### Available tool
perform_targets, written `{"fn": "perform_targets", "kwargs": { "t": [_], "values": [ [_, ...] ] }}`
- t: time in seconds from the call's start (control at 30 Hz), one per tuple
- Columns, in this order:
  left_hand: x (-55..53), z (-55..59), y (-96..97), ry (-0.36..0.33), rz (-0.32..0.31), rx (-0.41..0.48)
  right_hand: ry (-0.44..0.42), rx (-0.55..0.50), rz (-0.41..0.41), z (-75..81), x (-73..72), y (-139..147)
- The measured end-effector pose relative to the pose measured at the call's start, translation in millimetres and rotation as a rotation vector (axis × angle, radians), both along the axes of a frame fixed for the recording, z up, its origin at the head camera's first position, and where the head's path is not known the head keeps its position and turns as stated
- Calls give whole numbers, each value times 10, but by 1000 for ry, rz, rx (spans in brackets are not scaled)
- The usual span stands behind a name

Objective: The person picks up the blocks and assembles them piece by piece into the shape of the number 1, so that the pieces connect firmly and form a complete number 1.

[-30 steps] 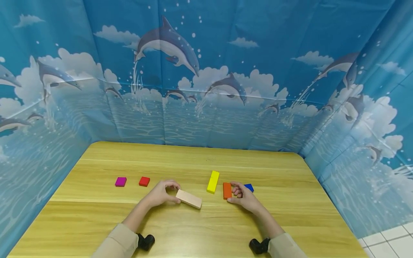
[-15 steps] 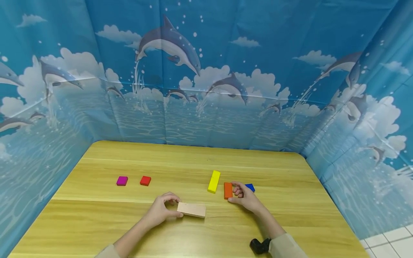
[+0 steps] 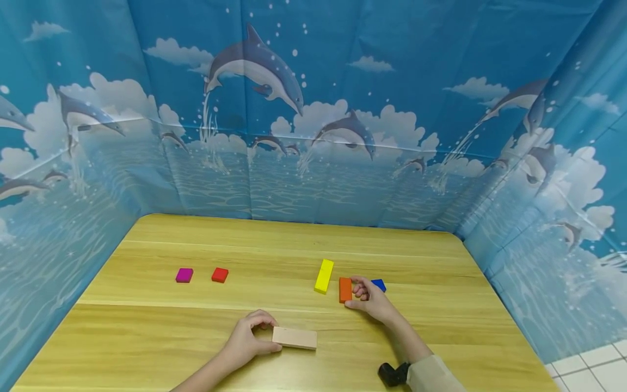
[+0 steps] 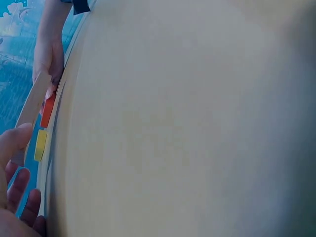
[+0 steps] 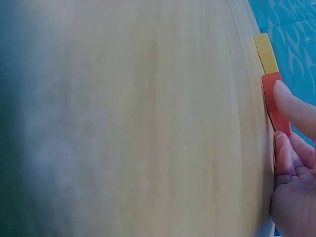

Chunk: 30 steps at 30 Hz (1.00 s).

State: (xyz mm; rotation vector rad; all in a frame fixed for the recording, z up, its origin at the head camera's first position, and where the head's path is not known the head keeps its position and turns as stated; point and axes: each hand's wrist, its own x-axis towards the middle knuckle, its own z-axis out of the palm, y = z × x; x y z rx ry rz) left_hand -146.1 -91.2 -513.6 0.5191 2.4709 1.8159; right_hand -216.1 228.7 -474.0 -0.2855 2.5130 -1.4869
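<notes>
In the head view my left hand (image 3: pixel 251 340) pinches a long plain wooden block (image 3: pixel 295 338) by its left end, thumb at the near side and fingers at the far side. The left wrist view has this wooden block (image 4: pixel 33 101) tilted, seemingly held above the tabletop. Thumb and fingers of my right hand (image 3: pixel 374 302) grip an orange rectangular block (image 3: pixel 345 290) at its two short ends; it rests on the table. Just left of it lies a long yellow block (image 3: pixel 324 276). A blue block (image 3: pixel 379 285) is partly hidden behind the right hand.
Farther left on the wooden table (image 3: pixel 147 337) lie a magenta square block (image 3: pixel 184 275) and a red square block (image 3: pixel 220 275). A blue dolphin-print curtain (image 3: pixel 313 179) encloses the table's back and sides. A black device (image 3: pixel 393 374) sits at the right wrist.
The left hand has drawn the wooden block toward the table's near edge and slightly right, turning it from slanted to nearly crosswise. The right hand and the orange block stay put.
</notes>
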Motion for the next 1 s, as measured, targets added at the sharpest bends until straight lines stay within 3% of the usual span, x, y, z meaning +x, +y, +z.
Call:
{"fn": "perform_targets", "kwargs": {
  "t": [0.2, 0.53, 1.0],
  "values": [
    [72, -17, 29, -11, -3, 22, 3, -13, 4, 5, 5, -6],
    [129, -60, 57, 116, -8, -36, 5, -17, 8, -2, 5, -1],
    [160, -94, 102, 166, 71, -216, 5, -16, -5, 11, 16, -15]
  ]
}}
